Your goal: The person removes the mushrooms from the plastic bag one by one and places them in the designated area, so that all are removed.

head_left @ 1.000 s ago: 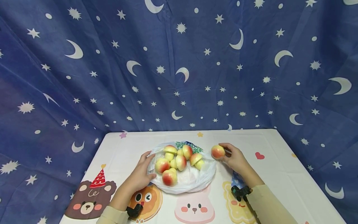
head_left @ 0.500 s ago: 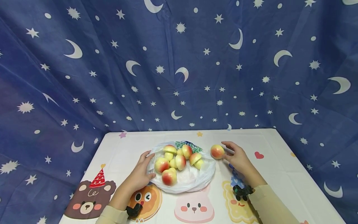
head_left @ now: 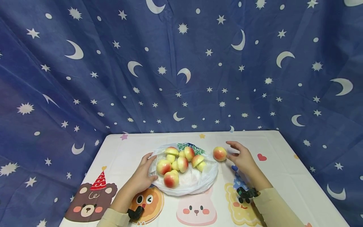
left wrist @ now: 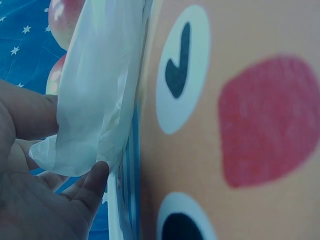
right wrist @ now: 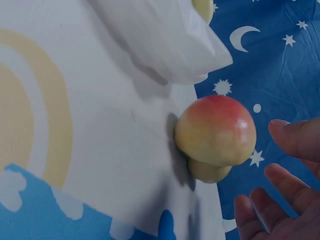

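Observation:
A white plastic bag (head_left: 195,186) lies spread on the table with several red-and-yellow toy mushrooms (head_left: 171,179) on it. At the bag's left edge my left hand (head_left: 141,179) holds the plastic between thumb and fingers; the left wrist view shows the bag's folded edge (left wrist: 100,100) there. One toy mushroom (head_left: 219,153) stands upright on the table just right of the bag. My right hand (head_left: 241,159) is beside it with fingers apart and nothing in them. In the right wrist view a gap separates the fingertips from this mushroom (right wrist: 215,132).
A white tablecloth (head_left: 272,151) printed with cartoon animals covers the table. Behind it hangs a blue curtain (head_left: 181,88) with moons and stars, close to the table's back edge. Green print (head_left: 195,148) shows on the bag's far side.
My right hand has let go of the toy mushroom and drawn back a little to the right, its fingers spreading. The mushroom stays beside the bag. My left hand has kept its place.

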Available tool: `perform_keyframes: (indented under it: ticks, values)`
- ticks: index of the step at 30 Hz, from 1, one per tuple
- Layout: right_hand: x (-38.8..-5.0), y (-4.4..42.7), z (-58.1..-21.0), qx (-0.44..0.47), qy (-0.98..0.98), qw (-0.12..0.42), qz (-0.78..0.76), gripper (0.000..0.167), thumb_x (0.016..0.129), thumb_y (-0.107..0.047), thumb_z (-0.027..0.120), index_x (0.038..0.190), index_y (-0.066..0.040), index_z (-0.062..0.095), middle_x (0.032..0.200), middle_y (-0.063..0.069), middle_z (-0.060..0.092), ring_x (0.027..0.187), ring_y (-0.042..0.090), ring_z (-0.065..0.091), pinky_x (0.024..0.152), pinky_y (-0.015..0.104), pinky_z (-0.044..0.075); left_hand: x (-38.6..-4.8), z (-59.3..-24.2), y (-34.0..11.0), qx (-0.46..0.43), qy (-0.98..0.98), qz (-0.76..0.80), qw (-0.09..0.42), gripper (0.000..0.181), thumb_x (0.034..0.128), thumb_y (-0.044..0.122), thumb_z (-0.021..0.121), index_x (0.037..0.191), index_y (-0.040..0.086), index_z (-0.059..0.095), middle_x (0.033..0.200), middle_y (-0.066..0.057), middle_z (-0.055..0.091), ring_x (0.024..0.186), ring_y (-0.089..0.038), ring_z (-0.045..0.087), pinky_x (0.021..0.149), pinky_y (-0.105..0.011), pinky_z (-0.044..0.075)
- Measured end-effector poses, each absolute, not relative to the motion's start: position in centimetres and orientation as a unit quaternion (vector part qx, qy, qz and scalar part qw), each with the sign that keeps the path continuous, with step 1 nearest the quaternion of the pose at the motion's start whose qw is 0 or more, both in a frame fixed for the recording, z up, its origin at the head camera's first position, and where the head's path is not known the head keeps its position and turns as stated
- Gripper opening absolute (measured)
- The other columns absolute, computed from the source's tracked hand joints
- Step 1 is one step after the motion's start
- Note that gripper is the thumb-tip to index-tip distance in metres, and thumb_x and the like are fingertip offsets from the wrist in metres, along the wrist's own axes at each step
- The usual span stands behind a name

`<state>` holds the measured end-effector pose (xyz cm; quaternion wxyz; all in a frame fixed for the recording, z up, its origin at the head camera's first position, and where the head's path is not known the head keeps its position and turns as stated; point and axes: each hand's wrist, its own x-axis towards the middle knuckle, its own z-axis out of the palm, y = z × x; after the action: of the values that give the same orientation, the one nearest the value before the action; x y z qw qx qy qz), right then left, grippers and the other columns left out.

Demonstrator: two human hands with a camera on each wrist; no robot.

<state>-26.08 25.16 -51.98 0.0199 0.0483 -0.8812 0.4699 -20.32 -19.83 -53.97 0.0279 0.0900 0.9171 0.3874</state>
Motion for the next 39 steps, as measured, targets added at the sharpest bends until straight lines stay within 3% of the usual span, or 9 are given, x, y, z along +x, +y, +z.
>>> perform_keyframes:
  ticks: [11, 19, 29, 39]
  values:
    - [-25.5, 23.9, -51.0, 0.061, -0.874, 0.029, 0.48, 0.062, 0.094, 0.001, 0.074, 0.152, -0.012, 0.058, 0.162, 0.018, 0.052, 0.149, 0.045, 0.05, 0.112, 0.058, 0.055, -20.2, -53.8, -19.9, 0.084, 0.916, 0.39, 0.031, 0.087, 0.0882, 0.003, 0.082, 0.165, 0.008, 0.04, 0.177, -0.014, 0.021, 0.163, -0.043, 0.03, 0.131, -0.063, 0.029]
    - [-25.2, 22.7, -50.9, 0.076, -0.856, 0.023, 0.51, 0.061, 0.093, 0.004, 0.074, 0.15, -0.01, 0.06, 0.159, 0.024, 0.053, 0.137, 0.05, 0.059, 0.107, 0.055, 0.059, -20.2, -53.8, -19.9, 0.087, 0.916, 0.392, 0.028, 0.088, 0.0877, 0.002, 0.081, 0.165, 0.007, 0.04, 0.178, -0.014, 0.021, 0.163, -0.043, 0.03, 0.131, -0.063, 0.029]
    - [-24.6, 21.3, -50.7, 0.122, -0.847, 0.035, 0.516, 0.061, 0.09, 0.005, 0.08, 0.147, -0.007, 0.062, 0.15, 0.025, 0.06, 0.14, 0.045, 0.058, 0.111, 0.057, 0.055, -20.1, -53.8, -19.8, 0.087, 0.916, 0.39, 0.022, 0.087, 0.0872, 0.002, 0.082, 0.164, 0.007, 0.042, 0.177, -0.014, 0.023, 0.161, -0.043, 0.032, 0.13, -0.064, 0.031]
    - [-23.9, 19.7, -50.4, 0.127, -0.831, 0.008, 0.541, 0.06, 0.092, 0.004, 0.078, 0.149, -0.011, 0.062, 0.148, 0.029, 0.061, 0.127, 0.048, 0.066, 0.11, 0.056, 0.057, -20.1, -53.9, -19.9, 0.089, 0.918, 0.386, 0.016, 0.086, 0.0879, 0.002, 0.081, 0.164, 0.007, 0.042, 0.176, -0.014, 0.024, 0.162, -0.043, 0.03, 0.131, -0.063, 0.029]
